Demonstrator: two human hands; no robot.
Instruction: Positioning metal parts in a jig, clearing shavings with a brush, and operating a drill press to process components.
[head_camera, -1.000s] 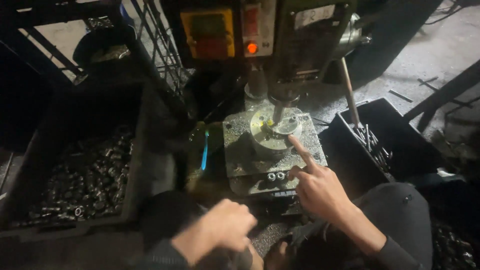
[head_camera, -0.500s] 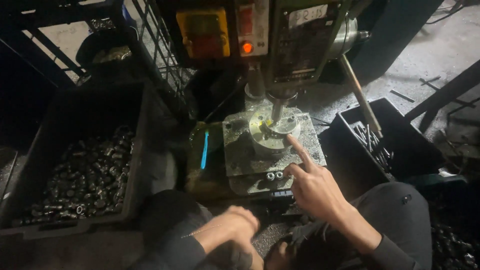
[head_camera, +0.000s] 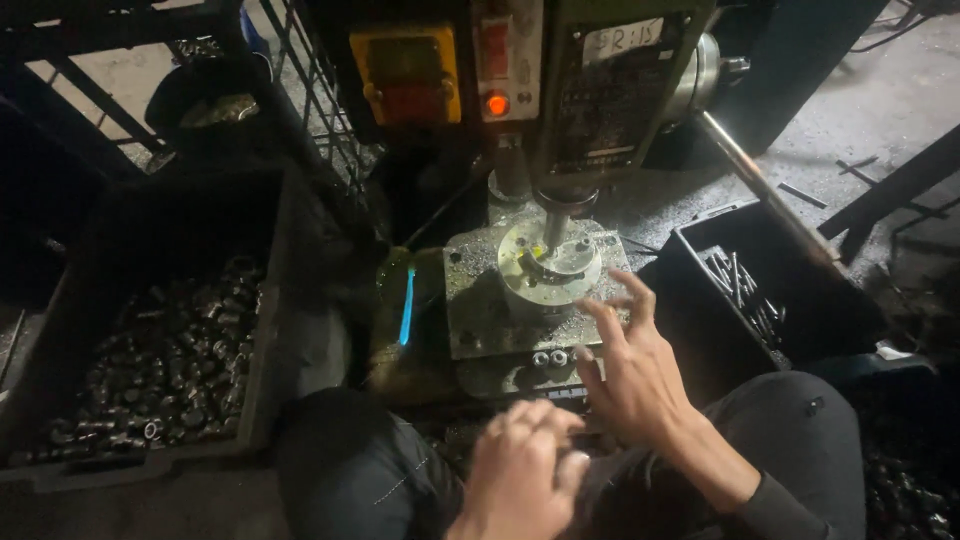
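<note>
Parts are filling the dark bin (head_camera: 265, 330) at far left, small metal pieces heaped inside. Right of it, a blue-lit strip (head_camera: 407, 308) is glowing beside the steel plate (head_camera: 480, 310). The left hand (head_camera: 520, 470) is hovering low near the lap, fingers loosely curled, holding nothing visible. A round fixture (head_camera: 550, 268) is sitting on the plate under the spindle (head_camera: 553, 225). Above, a yellow box (head_camera: 405, 75), a red lamp (head_camera: 497, 104) and a white label (head_camera: 622, 40) are showing on the drill. The right hand (head_camera: 635, 375) is resting just beside the fixture, fingers spread. A black tray (head_camera: 700, 250) of rods is standing at right.
</note>
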